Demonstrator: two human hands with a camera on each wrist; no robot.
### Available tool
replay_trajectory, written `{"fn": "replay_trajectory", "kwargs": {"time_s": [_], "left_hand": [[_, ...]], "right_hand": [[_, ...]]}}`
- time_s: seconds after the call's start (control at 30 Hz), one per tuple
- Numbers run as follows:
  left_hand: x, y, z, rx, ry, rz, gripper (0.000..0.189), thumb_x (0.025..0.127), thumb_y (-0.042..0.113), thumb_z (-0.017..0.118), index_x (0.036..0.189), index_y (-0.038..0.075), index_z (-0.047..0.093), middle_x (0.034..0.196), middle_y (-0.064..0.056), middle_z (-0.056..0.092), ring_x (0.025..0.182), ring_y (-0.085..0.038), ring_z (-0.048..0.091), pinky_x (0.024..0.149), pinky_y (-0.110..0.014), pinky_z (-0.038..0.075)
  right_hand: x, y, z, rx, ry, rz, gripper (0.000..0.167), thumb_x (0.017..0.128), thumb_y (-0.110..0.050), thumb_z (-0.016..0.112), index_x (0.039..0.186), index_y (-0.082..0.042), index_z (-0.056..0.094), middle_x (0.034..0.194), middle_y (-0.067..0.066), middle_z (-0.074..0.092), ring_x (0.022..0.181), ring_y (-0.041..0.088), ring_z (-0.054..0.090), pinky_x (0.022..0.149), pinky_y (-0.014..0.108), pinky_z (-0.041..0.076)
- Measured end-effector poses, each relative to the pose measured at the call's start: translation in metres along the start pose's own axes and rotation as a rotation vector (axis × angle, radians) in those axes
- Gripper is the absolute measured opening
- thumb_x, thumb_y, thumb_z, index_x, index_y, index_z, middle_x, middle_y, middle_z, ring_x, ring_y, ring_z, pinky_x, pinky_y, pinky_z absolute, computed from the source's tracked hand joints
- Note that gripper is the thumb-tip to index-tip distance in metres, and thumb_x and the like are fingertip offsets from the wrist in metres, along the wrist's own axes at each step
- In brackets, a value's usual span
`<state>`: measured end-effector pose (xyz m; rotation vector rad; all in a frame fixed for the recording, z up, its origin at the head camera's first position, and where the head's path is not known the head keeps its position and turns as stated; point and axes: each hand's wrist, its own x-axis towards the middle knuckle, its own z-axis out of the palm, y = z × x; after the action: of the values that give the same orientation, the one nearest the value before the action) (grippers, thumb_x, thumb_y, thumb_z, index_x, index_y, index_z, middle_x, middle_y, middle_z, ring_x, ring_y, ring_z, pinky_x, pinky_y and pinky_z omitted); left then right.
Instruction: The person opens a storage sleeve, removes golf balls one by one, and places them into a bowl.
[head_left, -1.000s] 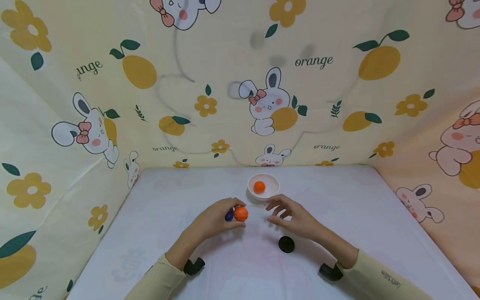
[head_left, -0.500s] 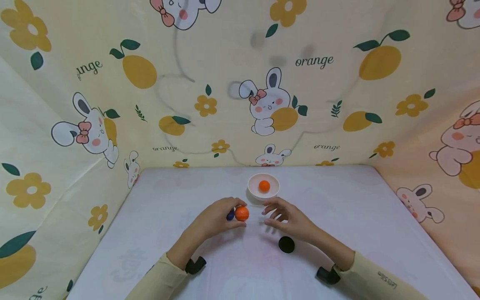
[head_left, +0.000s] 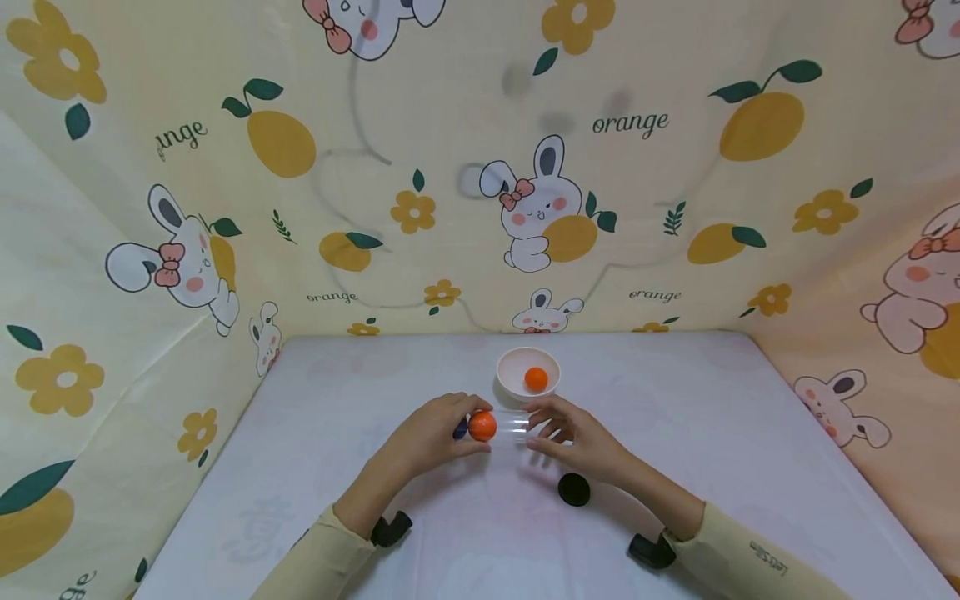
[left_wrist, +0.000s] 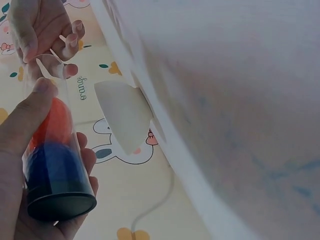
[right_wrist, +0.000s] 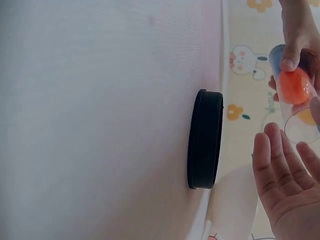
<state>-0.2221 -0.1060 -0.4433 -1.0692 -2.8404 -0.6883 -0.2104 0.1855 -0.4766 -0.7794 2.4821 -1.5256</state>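
Note:
A clear tube [head_left: 513, 426] lies sideways above the table, gripped by my left hand [head_left: 438, 437] with the thumb on one side and fingers round the other. An orange ball [left_wrist: 54, 121] and a blue ball [left_wrist: 56, 167] sit inside it, the blue one beside the black closed end [left_wrist: 61, 206]. The tube's far end is uncapped, its round rim showing in the right wrist view. At that rim is my right hand [head_left: 588, 437], fingers fairly straight and spread; whether the thumb touches the tube I cannot tell. A black round cap [right_wrist: 205, 140] lies on the table below the right hand.
Behind the hands stands a white bowl [head_left: 506, 385] holding another orange ball [head_left: 536, 379]. The white-covered table [head_left: 337, 400] ends at a printed cloth wall [head_left: 465, 250], with more cloth at both sides.
My right hand has moved slightly left, up to the tube's uncapped end. The orange ball in the bowl has rolled to the right. My left hand has hardly moved; the tube shows more clearly.

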Motion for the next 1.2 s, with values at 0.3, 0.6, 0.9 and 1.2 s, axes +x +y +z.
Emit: {"fn": "replay_trajectory", "kwargs": {"time_s": [0.3, 0.6, 0.9, 1.2], "left_hand": [[0.0003, 0.0007, -0.0013, 0.029, 0.007, -0.006, 0.051, 0.09, 0.038, 0.09, 0.132, 0.019, 0.068, 0.115, 0.004, 0.072, 0.099, -0.012, 0.064, 0.095, -0.037, 0.059], [0.0004, -0.0006, -0.0008, 0.017, 0.017, -0.005, 0.052, 0.09, 0.037, 0.09, 0.133, 0.018, 0.068, 0.119, 0.0, 0.073, 0.103, -0.016, 0.066, 0.097, -0.039, 0.06], [0.0008, -0.0003, -0.0002, 0.024, -0.008, -0.012, 0.054, 0.09, 0.036, 0.09, 0.136, 0.017, 0.067, 0.116, 0.003, 0.073, 0.106, -0.017, 0.069, 0.098, -0.038, 0.06], [0.0015, -0.0027, 0.0025, -0.004, -0.026, -0.015, 0.052, 0.092, 0.035, 0.088, 0.136, 0.016, 0.067, 0.118, -0.003, 0.074, 0.108, -0.02, 0.069, 0.098, -0.04, 0.06]], "right_hand": [[0.002, -0.0007, 0.0011, -0.006, 0.003, 0.002, 0.051, 0.098, -0.018, 0.082, 0.143, -0.018, 0.059, 0.124, 0.015, 0.072, 0.099, 0.021, 0.071, 0.088, 0.031, 0.061], [0.0031, -0.0011, 0.0013, -0.005, -0.002, 0.018, 0.052, 0.098, -0.02, 0.082, 0.144, -0.015, 0.059, 0.125, 0.013, 0.072, 0.098, 0.02, 0.071, 0.088, 0.03, 0.061], [0.0026, 0.0005, 0.0009, -0.025, -0.011, 0.025, 0.053, 0.098, -0.023, 0.082, 0.145, -0.015, 0.058, 0.125, 0.005, 0.072, 0.098, 0.02, 0.071, 0.088, 0.03, 0.06], [0.0017, -0.0012, -0.0004, -0.025, -0.016, 0.066, 0.053, 0.098, -0.021, 0.082, 0.145, -0.012, 0.059, 0.123, 0.004, 0.069, 0.098, 0.022, 0.07, 0.089, 0.028, 0.06]]}}
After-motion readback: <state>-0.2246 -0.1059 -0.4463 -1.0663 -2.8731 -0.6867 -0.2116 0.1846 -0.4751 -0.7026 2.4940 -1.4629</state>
